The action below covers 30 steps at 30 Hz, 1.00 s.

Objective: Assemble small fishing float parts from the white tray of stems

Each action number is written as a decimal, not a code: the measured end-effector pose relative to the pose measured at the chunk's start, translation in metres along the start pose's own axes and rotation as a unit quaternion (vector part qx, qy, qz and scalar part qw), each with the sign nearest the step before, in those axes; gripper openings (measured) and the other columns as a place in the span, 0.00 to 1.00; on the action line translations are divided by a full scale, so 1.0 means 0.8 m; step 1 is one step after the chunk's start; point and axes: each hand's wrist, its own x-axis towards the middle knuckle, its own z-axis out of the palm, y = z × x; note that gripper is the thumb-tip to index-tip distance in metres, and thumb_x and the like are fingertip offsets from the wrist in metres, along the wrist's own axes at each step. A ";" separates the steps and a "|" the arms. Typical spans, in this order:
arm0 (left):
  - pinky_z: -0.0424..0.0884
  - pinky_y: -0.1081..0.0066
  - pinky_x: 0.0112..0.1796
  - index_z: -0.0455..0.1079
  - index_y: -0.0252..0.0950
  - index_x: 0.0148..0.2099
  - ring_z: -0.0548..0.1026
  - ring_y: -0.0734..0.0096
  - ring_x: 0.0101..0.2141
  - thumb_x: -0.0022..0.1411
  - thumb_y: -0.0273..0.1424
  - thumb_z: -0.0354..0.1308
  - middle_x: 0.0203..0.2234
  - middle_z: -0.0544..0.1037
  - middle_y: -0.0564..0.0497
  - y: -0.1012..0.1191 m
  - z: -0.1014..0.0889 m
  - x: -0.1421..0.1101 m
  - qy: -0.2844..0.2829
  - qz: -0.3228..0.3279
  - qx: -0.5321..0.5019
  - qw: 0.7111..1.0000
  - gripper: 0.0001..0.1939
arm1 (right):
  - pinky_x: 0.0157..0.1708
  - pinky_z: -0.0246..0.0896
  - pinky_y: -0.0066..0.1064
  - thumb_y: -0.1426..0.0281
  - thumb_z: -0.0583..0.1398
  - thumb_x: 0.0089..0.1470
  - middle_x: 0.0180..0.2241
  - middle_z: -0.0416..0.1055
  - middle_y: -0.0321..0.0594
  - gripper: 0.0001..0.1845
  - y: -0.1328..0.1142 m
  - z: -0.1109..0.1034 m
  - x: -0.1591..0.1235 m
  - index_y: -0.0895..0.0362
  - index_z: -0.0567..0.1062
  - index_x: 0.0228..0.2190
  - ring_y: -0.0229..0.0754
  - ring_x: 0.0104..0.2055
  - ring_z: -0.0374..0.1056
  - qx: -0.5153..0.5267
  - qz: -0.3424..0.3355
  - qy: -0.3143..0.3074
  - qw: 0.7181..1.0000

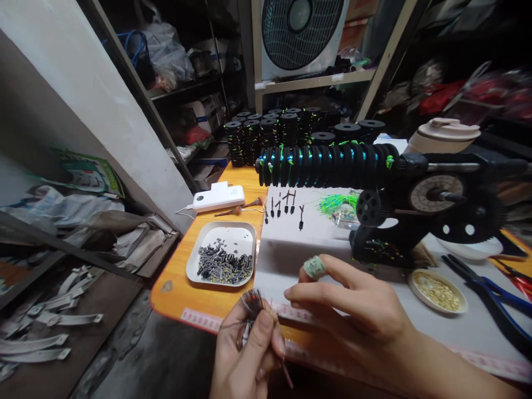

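Note:
My left hand is closed around a bundle of thin dark fishing floats with reddish tips, at the near edge of the orange table. My right hand hovers just right of the bundle, fingers curled toward it, with a green wrap on one fingertip; whether it pinches anything is unclear. Beyond the hands lies a white sheet with several small black pieces standing on it. A white tray of small dark cylinders sits to the left.
A black winding machine carries a row of black spools with green line. More spools are stacked behind. A power bank, a dish of small brass bits, blue-handled pliers and a fan are around.

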 end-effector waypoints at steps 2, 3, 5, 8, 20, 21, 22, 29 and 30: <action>0.51 0.84 0.18 0.74 0.32 0.31 0.54 0.91 0.14 0.47 0.43 0.75 0.15 0.72 0.56 0.000 0.005 -0.001 0.021 -0.006 -0.004 1.000 0.21 | 0.29 0.63 0.25 0.75 0.70 0.51 0.34 0.67 0.39 0.18 0.000 0.002 -0.001 0.55 0.75 0.44 0.38 0.32 0.64 0.023 -0.015 0.008 1.000; 0.55 0.84 0.19 0.75 0.32 0.31 0.55 0.91 0.14 0.44 0.43 0.77 0.14 0.72 0.56 0.000 0.009 -0.001 0.033 -0.009 -0.006 0.999 0.22 | 0.29 0.63 0.26 0.75 0.70 0.52 0.34 0.68 0.39 0.18 0.000 0.003 -0.001 0.55 0.75 0.45 0.38 0.32 0.64 0.031 -0.025 0.012 0.999; 0.61 0.83 0.20 0.77 0.33 0.31 0.59 0.88 0.14 0.41 0.43 0.78 0.14 0.71 0.57 0.001 0.015 -0.002 0.060 -0.007 -0.005 0.998 0.22 | 0.28 0.62 0.26 0.75 0.68 0.54 0.33 0.69 0.40 0.18 -0.001 0.005 -0.001 0.56 0.75 0.46 0.38 0.31 0.64 0.035 -0.036 0.011 0.999; 0.66 0.82 0.22 0.77 0.33 0.30 0.67 0.82 0.17 0.39 0.43 0.78 0.14 0.71 0.56 -0.001 0.021 -0.002 0.085 0.005 0.015 0.996 0.22 | 0.26 0.58 0.26 0.76 0.65 0.57 0.29 0.68 0.40 0.08 -0.006 0.006 -0.001 0.60 0.77 0.41 0.38 0.28 0.62 -0.003 -0.034 0.008 0.999; 0.73 0.79 0.32 0.75 0.41 0.35 0.77 0.73 0.28 0.61 0.35 0.65 0.25 0.79 0.55 0.029 -0.072 0.005 0.198 0.278 0.393 0.854 0.04 | 0.30 0.57 0.33 0.84 0.52 0.59 0.29 0.67 0.44 0.12 -0.008 -0.005 0.008 0.62 0.72 0.38 0.43 0.30 0.59 -0.182 -0.103 -0.005 0.978; 0.74 0.77 0.34 0.76 0.41 0.36 0.79 0.71 0.31 0.62 0.33 0.63 0.29 0.81 0.53 0.037 -0.083 0.009 0.128 0.278 0.480 0.822 0.03 | 0.29 0.56 0.32 0.83 0.52 0.60 0.28 0.67 0.43 0.11 -0.009 -0.006 0.009 0.62 0.72 0.37 0.42 0.29 0.58 -0.182 -0.103 -0.015 0.978; 0.75 0.75 0.37 0.77 0.40 0.37 0.80 0.68 0.34 0.63 0.31 0.61 0.33 0.81 0.50 0.043 -0.091 0.012 0.075 0.280 0.545 0.787 0.04 | 0.28 0.55 0.32 0.83 0.52 0.60 0.27 0.66 0.42 0.11 -0.009 -0.006 0.010 0.62 0.72 0.36 0.42 0.29 0.58 -0.174 -0.099 -0.028 0.979; 0.74 0.67 0.36 0.73 0.41 0.51 0.77 0.65 0.34 0.60 0.34 0.64 0.47 0.72 0.46 0.058 -0.086 0.034 0.034 0.249 0.623 0.741 0.16 | 0.25 0.49 0.30 0.81 0.55 0.61 0.25 0.62 0.39 0.09 -0.008 0.003 0.016 0.62 0.73 0.31 0.40 0.27 0.54 -0.115 -0.076 -0.029 0.990; 0.73 0.67 0.34 0.73 0.40 0.49 0.75 0.67 0.32 0.61 0.36 0.63 0.45 0.73 0.47 0.063 -0.082 0.039 0.043 0.255 0.615 0.745 0.14 | 0.25 0.48 0.30 0.80 0.55 0.62 0.25 0.62 0.39 0.10 -0.007 0.003 0.016 0.62 0.74 0.31 0.40 0.27 0.53 -0.119 -0.076 -0.026 0.990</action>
